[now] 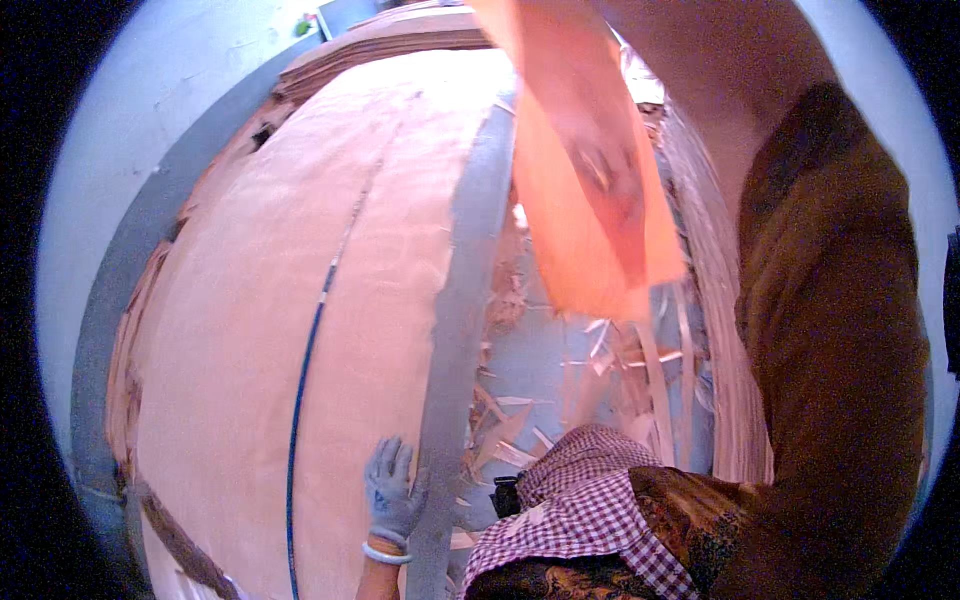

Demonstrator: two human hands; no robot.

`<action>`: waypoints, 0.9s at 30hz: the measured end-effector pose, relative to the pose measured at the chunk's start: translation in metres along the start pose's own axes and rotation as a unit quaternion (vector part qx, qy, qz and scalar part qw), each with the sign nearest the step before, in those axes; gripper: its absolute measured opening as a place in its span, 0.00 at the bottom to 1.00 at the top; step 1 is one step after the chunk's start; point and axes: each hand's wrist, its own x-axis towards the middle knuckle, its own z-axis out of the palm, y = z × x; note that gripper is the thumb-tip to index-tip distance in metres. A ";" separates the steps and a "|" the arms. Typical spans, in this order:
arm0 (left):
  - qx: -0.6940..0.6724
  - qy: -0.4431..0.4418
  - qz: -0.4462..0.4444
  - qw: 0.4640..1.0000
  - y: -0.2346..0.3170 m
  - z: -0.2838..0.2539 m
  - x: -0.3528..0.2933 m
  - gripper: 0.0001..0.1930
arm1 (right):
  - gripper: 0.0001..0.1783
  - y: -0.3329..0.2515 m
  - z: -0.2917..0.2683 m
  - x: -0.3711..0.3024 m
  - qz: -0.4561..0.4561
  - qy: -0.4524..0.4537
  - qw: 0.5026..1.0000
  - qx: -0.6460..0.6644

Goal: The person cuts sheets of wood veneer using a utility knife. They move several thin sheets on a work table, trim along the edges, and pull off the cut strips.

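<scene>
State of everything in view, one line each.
Wood sheet: lying flat
Dark strip: lengthwise on wood sheet
Left hand: gloved, palm down, fingers extended
Orange sheet: hanging, blurred
Scraps: scattered on floor
Apron: worn

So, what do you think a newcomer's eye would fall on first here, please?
Probably the bright orange sheet at the top, right of centre. Next comes the broad pale sheet filling the left side, with a thin dark line along it and the gloved left hand near its right edge.
</scene>
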 end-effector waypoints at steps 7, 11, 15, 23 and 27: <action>-0.010 0.023 -0.019 1.000 0.022 0.000 0.003 0.21 | 0.23 -0.245 0.165 -0.066 -0.288 -0.190 0.845 0.408; -0.086 0.016 -0.129 0.988 0.032 -0.008 -0.043 0.19 | 0.25 -0.194 0.251 -0.170 -0.236 -0.232 0.815 0.476; -0.118 -0.021 -0.213 0.970 0.035 -0.059 -0.052 0.14 | 0.20 -0.054 0.200 -0.191 0.108 -0.406 0.806 0.417; -0.009 0.062 -0.273 0.960 0.031 -0.166 -0.012 0.14 | 0.16 0.007 0.186 -0.182 0.225 -0.242 0.845 0.420; 0.041 0.049 -0.303 0.951 0.007 -0.169 -0.015 0.14 | 0.11 0.030 0.212 -0.174 0.440 -0.291 0.613 0.588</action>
